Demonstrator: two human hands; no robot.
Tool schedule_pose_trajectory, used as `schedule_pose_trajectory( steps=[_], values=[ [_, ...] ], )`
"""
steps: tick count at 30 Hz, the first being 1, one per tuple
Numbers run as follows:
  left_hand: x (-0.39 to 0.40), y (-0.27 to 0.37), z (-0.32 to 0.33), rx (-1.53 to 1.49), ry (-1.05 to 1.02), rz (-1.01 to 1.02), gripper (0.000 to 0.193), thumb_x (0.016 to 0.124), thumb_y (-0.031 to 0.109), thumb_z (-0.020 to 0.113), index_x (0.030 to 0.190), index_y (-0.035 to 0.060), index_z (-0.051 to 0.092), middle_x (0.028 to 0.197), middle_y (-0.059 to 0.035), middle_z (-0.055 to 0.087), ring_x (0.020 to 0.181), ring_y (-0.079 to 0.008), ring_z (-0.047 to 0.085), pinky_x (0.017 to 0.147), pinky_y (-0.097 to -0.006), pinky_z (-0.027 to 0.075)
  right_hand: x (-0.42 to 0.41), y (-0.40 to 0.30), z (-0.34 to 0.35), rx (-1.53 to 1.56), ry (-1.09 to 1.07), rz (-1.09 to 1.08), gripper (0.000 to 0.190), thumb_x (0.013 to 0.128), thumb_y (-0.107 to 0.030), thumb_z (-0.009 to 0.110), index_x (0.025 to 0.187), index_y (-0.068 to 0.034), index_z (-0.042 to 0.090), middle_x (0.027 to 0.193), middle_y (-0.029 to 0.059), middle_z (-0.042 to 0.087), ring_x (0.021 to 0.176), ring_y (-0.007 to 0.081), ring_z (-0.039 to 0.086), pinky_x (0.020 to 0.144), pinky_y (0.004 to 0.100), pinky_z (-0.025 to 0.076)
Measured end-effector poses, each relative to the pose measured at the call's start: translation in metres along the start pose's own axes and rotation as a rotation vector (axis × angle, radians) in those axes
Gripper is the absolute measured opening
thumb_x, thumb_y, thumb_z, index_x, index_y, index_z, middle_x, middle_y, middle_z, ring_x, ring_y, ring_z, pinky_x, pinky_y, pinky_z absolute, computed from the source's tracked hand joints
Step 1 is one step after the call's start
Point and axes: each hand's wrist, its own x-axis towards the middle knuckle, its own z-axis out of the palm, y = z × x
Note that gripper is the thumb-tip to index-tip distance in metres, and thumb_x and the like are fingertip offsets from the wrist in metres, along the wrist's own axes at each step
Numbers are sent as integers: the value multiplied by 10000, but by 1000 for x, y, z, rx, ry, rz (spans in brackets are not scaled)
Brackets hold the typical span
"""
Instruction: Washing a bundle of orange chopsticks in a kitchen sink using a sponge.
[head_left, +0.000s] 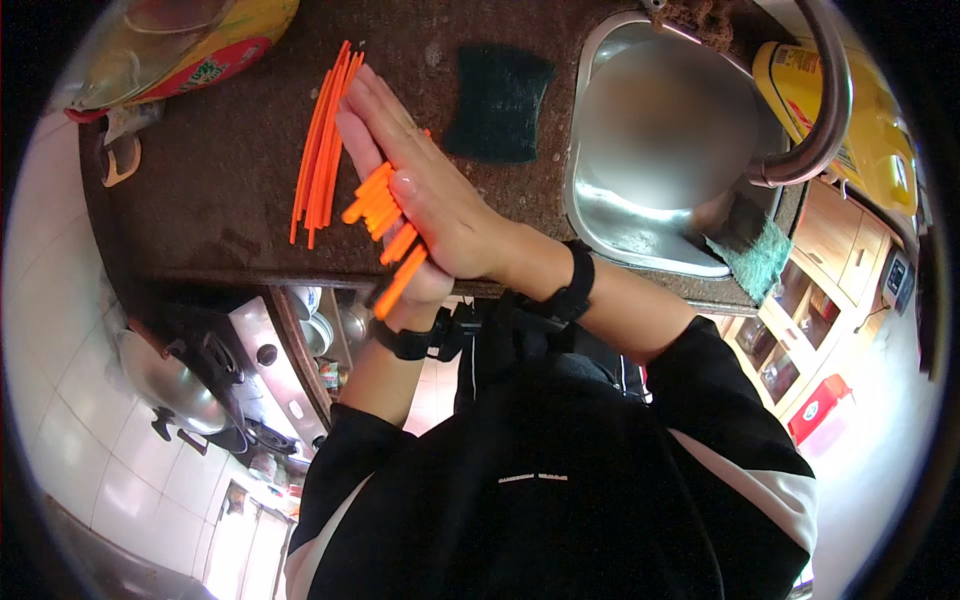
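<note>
My palms are pressed together with a bundle of thin orange sticks (384, 201) between them. On top lies my right hand (446, 195), its fingers straight and pointing to the upper left. Mostly hidden beneath it is my left hand (361, 144); some fingers and the heel of the palm show. The ends of the sticks jut out on the thumb side, at uneven lengths. Just beyond my fingertips, a second group of loose orange sticks (321, 165) lies on the dark countertop (202, 202). A dark green scouring pad (499, 105) rests flat to the right of my fingers.
A steel sink (637, 240) is at the right, its inside partly blurred, under a curved faucet (832, 97). A green cloth or pad (756, 259) hangs over its corner. Yellow jug (825, 112) at right; large bottle (195, 60) upper left; steel wok (172, 382) lower left.
</note>
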Motion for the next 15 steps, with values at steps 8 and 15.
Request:
schedule_pose_trajectory(
  steps=[8, 15],
  values=[
    [-1, -54, -17, -106, 43, -68, 637, 989, 431, 263, 1471, 41, 118, 1505, -101, 191, 1376, -237, 220, 1118, -390, 179, -13, 30, 10, 178, 42, 161, 713, 972, -477, 275, 1455, 27, 133, 1542, 167, 87, 1430, 277, 59, 1143, 369, 51],
    [2, -30, -4, -100, 12, -56, 658, 976, 440, 266, 1482, 56, 94, 1512, -107, 181, 1371, -238, 228, 1109, -389, 193, -1, 1, 8, 120, 88, 174, 698, 970, -450, 255, 1459, 26, 106, 1538, 185, 74, 1430, 312, 40, 1147, 388, 46]
  ],
)
